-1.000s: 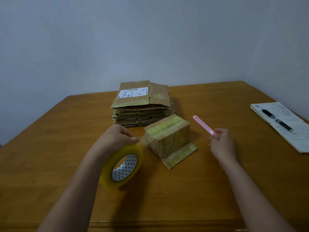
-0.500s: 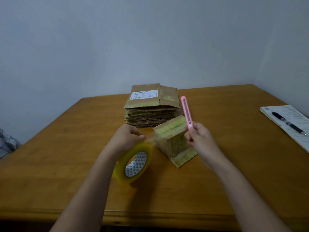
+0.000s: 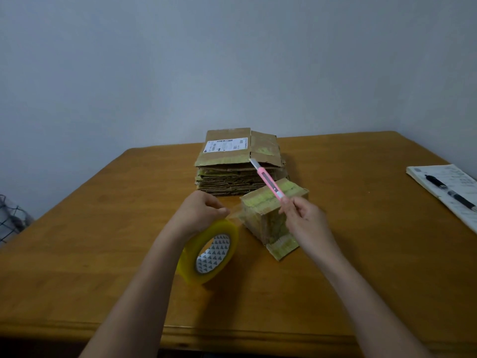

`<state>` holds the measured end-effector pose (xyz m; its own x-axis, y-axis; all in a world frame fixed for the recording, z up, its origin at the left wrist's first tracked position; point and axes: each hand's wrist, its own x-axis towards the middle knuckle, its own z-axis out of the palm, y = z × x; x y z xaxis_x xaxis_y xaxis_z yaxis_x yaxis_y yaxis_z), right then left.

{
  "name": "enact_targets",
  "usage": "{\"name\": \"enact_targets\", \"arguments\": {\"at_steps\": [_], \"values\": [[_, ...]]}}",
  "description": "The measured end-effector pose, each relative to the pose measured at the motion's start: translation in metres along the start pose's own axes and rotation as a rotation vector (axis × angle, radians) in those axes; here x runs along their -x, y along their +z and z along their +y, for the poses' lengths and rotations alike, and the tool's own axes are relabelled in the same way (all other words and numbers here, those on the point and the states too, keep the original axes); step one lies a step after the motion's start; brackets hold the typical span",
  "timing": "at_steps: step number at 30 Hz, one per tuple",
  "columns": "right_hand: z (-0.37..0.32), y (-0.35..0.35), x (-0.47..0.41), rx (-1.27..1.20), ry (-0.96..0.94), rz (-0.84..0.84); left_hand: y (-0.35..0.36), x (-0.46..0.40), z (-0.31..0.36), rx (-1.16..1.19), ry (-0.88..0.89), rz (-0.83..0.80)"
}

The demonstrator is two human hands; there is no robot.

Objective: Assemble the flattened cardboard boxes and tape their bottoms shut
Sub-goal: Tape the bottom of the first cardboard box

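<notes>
A: Spanning the whole lower view: wooden table [image 3: 108, 254]. Sitting at its far middle: stack of flattened boxes [image 3: 238, 166], label side up. Lying at the right edge: notebook [image 3: 449, 192], carrying a black pen [image 3: 450, 192]. Showing at far left: dark mesh [image 3: 10, 218], identity unclear.

B: Resting just in front of the stack, nearly touching it: assembled box [image 3: 268, 210], long axis running near-left to far-right, taped face turned up, one flap [image 3: 282, 245] lying flat toward the viewer.

A: Hanging left of the box: yellow tape roll [image 3: 209, 251], standing on edge, open core facing the viewer. Stretching from roll to box: clear tape strip [image 3: 236, 214].

B: Gripping the roll's top, fingers curled over it: left hand [image 3: 198, 213]. Blocking the box's near right corner: right hand [image 3: 304, 218], pinching the pink utility knife [image 3: 268, 180].

A: Pointing away and to the left, over the box and across the stack: knife, blade tip extended.
</notes>
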<state>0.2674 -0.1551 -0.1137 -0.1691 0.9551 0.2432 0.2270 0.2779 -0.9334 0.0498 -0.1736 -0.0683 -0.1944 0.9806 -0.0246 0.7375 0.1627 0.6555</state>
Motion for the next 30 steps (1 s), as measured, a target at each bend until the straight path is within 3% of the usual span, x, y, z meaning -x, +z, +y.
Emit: {"name": "enact_targets", "arguments": {"at_steps": [8,17,23,30], "values": [[-0.01,0.004,0.0,-0.232,-0.103,0.056,0.0,-0.001,0.0,0.007,0.003,-0.004],[-0.01,0.01,-0.007,-0.53,-0.086,-0.034,-0.001,-0.004,-0.001,0.011,-0.006,-0.017],[-0.012,0.031,-0.011,-0.428,-0.193,0.145,0.0,-0.007,0.001,0.005,-0.029,-0.037],[-0.004,0.033,-0.01,-0.28,-0.16,-0.012,-0.003,-0.009,-0.004,0.052,-0.099,-0.044]]}}
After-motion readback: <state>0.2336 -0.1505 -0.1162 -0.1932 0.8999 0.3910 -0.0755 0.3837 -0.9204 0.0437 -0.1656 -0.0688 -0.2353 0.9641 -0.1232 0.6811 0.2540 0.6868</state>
